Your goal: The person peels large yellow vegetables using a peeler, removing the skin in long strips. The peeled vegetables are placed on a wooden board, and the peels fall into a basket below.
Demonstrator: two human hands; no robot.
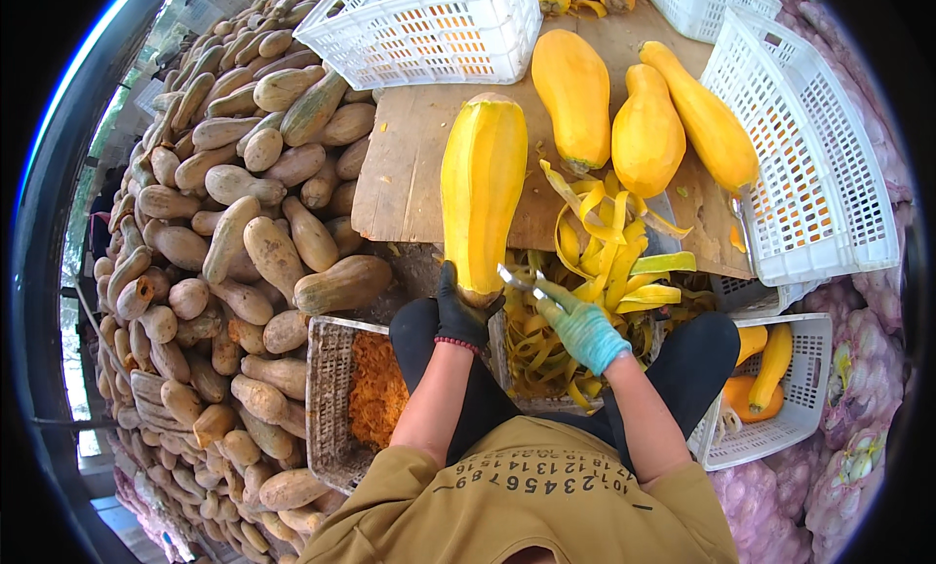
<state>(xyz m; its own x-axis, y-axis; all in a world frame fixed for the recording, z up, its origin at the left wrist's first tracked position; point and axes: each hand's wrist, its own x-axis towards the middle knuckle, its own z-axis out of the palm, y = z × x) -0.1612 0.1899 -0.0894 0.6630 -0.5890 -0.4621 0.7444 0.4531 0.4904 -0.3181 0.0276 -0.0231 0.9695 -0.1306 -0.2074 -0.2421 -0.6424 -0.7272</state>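
Note:
My left hand, in a black glove, grips the near end of a large yellow squash. The squash points away from me, its far part over the edge of a wooden board. Pale stripes run along its peeled skin, and some brownish rind stays at both ends. In a teal glove, my right hand holds a metal peeler close to the squash's near right side; whether the blade touches cannot be told. Long yellow peel strips hang off the board edge and fill a crate between my knees.
Three peeled squashes lie on the board, with white plastic crates around it. Unpeeled squashes are heaped at left. A crate of orange pulp stands by my left leg, a crate with squashes and mesh sacks at right.

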